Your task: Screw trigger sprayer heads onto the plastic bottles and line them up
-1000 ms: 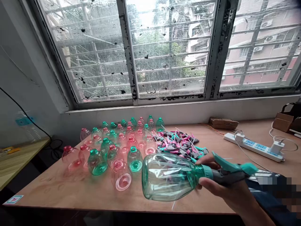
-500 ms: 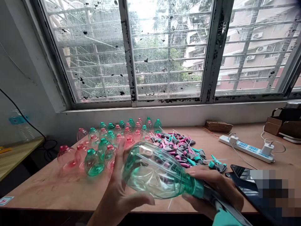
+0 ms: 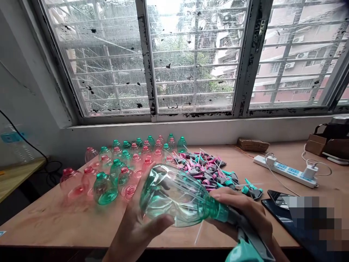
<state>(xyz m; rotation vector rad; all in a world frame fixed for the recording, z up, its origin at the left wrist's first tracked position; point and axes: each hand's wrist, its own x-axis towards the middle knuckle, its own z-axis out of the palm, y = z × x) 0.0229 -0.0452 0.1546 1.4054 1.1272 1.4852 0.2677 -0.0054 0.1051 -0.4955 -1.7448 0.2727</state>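
A clear green spray bottle lies tilted in front of me, its base to the left and its neck to the right. My left hand is wrapped around the base end, thumb along the near side. At the neck, my right hand is closed around the grey and teal spray head, whose teal collar sits on the bottle neck. A thin tube shows through the bottle wall. Behind the bottle, loose spray heads in pink, teal and grey lie heaped, many with white tubes.
Several pink and green bottles stand on the left part of the wooden table. On the right are a white power strip with cables, a phone, a dark tablet-like slab and a brown box. A loose white tube lies near the front edge.
Both hands still hold the bottle and its spray head. The right hand and spray head have shifted slightly left, and the spray head's teal part sits further left. The view has moved a little.
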